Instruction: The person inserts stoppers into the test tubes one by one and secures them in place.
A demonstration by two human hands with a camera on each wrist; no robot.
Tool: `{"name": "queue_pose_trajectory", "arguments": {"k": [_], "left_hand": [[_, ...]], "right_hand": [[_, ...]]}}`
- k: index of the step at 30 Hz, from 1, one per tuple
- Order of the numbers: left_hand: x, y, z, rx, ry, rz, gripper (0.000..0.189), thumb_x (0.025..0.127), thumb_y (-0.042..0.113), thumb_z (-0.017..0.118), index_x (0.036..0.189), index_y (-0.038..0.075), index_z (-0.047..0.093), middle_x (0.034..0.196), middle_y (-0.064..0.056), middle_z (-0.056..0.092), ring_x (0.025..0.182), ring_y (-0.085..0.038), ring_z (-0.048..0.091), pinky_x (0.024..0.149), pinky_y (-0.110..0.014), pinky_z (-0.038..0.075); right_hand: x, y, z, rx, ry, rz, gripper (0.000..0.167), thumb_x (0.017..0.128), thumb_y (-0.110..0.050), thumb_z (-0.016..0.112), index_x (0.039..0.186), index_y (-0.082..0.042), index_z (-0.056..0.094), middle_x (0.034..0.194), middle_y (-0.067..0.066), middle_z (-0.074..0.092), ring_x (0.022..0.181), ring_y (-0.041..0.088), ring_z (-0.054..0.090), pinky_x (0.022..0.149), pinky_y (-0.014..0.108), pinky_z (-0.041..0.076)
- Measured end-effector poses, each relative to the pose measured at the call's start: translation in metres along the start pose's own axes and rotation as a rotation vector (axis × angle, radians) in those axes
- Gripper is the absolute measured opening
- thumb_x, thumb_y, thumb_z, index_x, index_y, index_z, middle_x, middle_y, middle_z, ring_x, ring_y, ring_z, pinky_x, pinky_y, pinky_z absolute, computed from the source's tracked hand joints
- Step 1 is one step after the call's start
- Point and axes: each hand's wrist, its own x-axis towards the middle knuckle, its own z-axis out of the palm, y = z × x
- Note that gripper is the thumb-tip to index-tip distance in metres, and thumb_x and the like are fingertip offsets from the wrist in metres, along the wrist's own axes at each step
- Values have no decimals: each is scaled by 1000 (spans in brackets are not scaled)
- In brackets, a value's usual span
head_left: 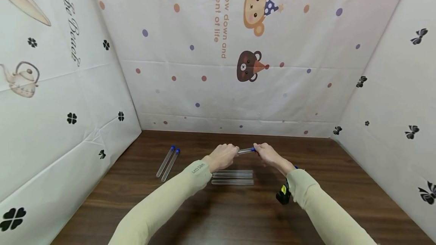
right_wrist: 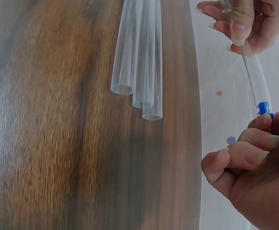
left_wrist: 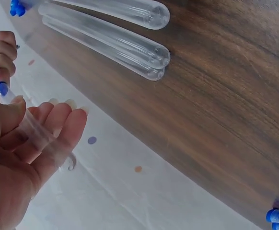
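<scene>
In the head view my left hand point(head_left: 222, 157) holds a clear test tube point(head_left: 246, 151) above the far part of the table. The left wrist view shows the tube lying across the palm, under the thumb. My right hand point(head_left: 270, 155) pinches the blue cap point(right_wrist: 264, 108), which sits at the tube's mouth. Below the hands, 3 clear test tubes point(head_left: 232, 182) without caps lie side by side on the table. Their open ends face right, their rounded ends left.
Two test tubes with blue caps point(head_left: 168, 163) lie at the left of the brown wooden table point(head_left: 136, 214). Blue caps point(left_wrist: 17, 7) show beyond the tubes in the left wrist view. Printed white sheets point(head_left: 218, 97) enclose the table at the back and sides.
</scene>
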Motion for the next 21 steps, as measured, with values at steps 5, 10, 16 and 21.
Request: {"name": "queue_pose_trajectory", "arguments": {"k": [5,10,16,21], "left_hand": [[0,-4,-1,-17,-15,-29,17,85,5,65,101,11,67,98,3,73,81,-14,70,63,-24,54],[-2,-8,-4,-25,-12,-49,14,86,6,63,99,11,66,95,1,73,82,-18,70,65,-28,55],[-5,-14,-6,-66,-6,-101,5,92,13,59,90,10,63,77,-1,64,65,-16,58,57,-29,49],[-8,-21,-5,-118,-19,-157,12,95,16,56,85,10,59,70,1,52,60,-14,47,54,-28,42]], "right_hand": [[2,0,-2,-95,57,-9,63,104,-49,19,65,-8,46,51,-2,36,40,10,29,43,27,36],[0,0,-7,-171,124,-41,71,103,-53,15,62,-7,48,44,-3,34,38,12,30,40,30,38],[-2,1,-16,-201,147,-58,69,104,-51,17,61,-8,49,46,-2,36,41,12,30,45,43,47],[-7,4,-24,-228,135,-52,67,104,-50,17,62,-8,48,47,-2,34,43,12,27,45,40,45]]}}
